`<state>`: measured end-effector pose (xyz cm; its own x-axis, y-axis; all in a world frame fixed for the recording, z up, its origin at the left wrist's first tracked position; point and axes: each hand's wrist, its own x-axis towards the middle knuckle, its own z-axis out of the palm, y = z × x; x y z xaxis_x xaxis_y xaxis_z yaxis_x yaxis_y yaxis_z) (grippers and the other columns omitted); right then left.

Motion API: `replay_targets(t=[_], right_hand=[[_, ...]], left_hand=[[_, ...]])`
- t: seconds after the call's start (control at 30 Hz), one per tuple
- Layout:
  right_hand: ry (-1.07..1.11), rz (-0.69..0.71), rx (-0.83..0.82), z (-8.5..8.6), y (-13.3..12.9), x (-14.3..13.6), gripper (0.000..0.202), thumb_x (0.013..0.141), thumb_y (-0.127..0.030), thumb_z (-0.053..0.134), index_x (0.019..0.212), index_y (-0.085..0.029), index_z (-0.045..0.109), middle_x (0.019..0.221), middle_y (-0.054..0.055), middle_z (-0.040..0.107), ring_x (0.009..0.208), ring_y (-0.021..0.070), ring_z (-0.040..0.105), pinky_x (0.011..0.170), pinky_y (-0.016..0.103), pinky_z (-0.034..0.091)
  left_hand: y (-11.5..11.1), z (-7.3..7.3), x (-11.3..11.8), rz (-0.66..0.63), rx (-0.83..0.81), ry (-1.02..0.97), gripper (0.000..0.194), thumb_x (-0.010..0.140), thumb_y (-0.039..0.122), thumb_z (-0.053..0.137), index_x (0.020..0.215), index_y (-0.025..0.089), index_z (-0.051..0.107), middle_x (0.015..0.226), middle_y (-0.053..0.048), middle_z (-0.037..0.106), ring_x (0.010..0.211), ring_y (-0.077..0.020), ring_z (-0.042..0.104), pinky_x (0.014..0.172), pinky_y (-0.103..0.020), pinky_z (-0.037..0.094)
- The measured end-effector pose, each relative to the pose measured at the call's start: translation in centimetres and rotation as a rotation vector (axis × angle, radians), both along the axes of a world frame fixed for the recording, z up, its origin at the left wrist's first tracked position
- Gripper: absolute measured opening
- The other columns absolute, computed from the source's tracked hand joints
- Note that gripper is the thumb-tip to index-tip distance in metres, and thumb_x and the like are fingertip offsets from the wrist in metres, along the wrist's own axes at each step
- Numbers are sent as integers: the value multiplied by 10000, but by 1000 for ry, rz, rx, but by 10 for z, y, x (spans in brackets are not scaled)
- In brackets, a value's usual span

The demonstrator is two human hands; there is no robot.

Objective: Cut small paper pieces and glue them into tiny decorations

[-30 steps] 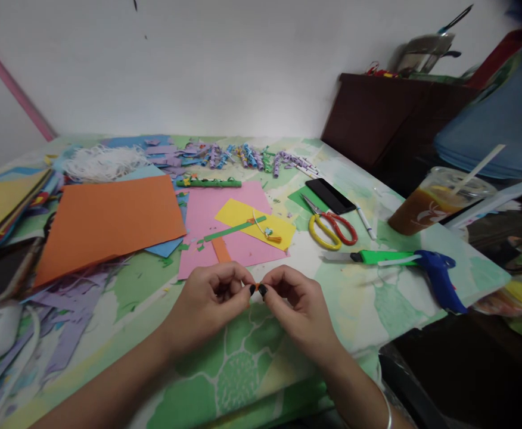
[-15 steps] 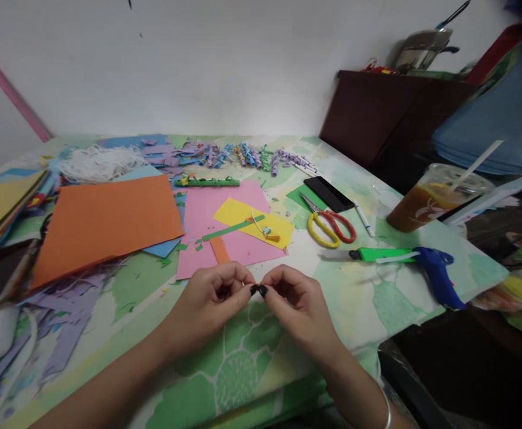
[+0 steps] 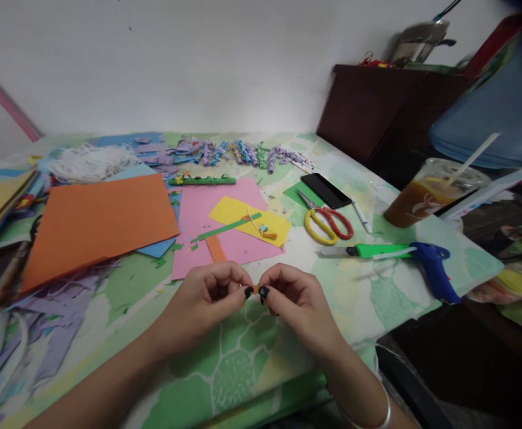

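Between the fingertips of both hands is a tiny orange piece of paper (image 3: 256,289), mostly hidden by the fingers. My left hand (image 3: 214,301) pinches its left side. My right hand (image 3: 294,304) pinches the right side, with a speck of green showing at the thumb. Just beyond the hands lie an orange strip (image 3: 216,249) and pink paper (image 3: 189,238). On the pink sheet rest a yellow paper (image 3: 225,208), a narrow green strip (image 3: 229,226) and a small paper piece with a string (image 3: 264,229).
Scissors (image 3: 326,223), a phone (image 3: 326,189), a pen (image 3: 362,215) and a blue-green glue gun (image 3: 426,256) lie to the right, near a drink cup (image 3: 422,196). Orange sheets (image 3: 104,220) and purple scraps (image 3: 64,339) cover the left. Rolled paper curls (image 3: 243,154) line the back.
The fingertips have parted slightly, so more of the orange piece shows between them. The whole view has shifted a little; the things on the table stay put.
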<state>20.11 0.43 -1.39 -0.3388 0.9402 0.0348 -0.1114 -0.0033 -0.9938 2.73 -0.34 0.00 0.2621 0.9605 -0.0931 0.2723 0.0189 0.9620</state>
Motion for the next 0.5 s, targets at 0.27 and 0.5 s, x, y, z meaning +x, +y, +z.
replay_targets(t=[0.27,0.5], right_hand=[[42,27,-30,1,1,1,112,727,-263,656,741,-175,588,644,-22,542,525,75,449,460,188,364],[-11,-35,68,-4,0,1,72,769,-228,633,744,-177,589,619,-35,523,517,75,437,471,198,352]], left_hand=[[0,3,0,-21,-19,-63,202,790,360,589,752,167,635,570,23,478,494,-84,369,446,-193,283],[1,1,0,-14,26,-32,146,810,307,564,778,178,622,572,40,451,516,-90,378,474,-202,288]])
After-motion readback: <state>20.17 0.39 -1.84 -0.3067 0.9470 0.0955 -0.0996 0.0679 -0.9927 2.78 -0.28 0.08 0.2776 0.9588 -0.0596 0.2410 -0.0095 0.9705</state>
